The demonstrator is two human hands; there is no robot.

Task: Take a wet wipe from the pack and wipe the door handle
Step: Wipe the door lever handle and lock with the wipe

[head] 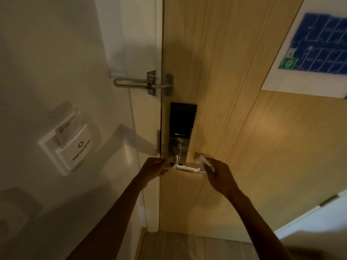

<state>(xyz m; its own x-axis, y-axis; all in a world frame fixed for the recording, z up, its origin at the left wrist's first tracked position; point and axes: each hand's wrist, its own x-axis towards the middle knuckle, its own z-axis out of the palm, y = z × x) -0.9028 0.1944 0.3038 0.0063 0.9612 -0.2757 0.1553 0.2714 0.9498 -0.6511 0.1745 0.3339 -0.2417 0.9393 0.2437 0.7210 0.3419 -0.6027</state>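
Door handle [189, 170], the lever low on the wooden door's [244, 128] left edge under the smart lock [181, 122], has your wet wipe [185, 167] draped along it. Your right hand [218, 174] pinches the wipe's right end; your left hand [155, 167] curls loosely at the lever's base, holding nothing you can see.

I observe a wooden door [234, 119] carrying a lever handle [189, 170]. A twisted white wet wipe [185, 167] lies along the lever's top, left end by the spindle.
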